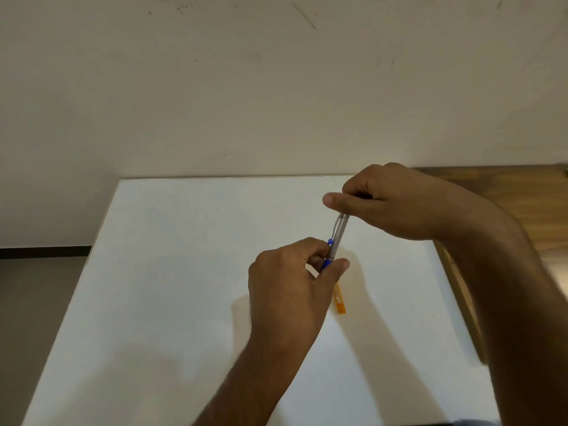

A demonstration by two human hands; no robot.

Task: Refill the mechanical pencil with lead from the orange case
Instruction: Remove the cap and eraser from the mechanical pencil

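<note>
A silver mechanical pencil with a blue grip and clip stands tilted above the white table. My left hand grips its blue lower end, which hides the tip. My right hand pinches the pencil's top end between thumb and fingers, covering the cap. The orange lead case lies flat on the table just below and right of my left thumb, partly hidden by that hand.
A cream wall rises right behind the table's far edge. A wooden surface borders the table on the right, under my right forearm. Grey floor lies off the left edge.
</note>
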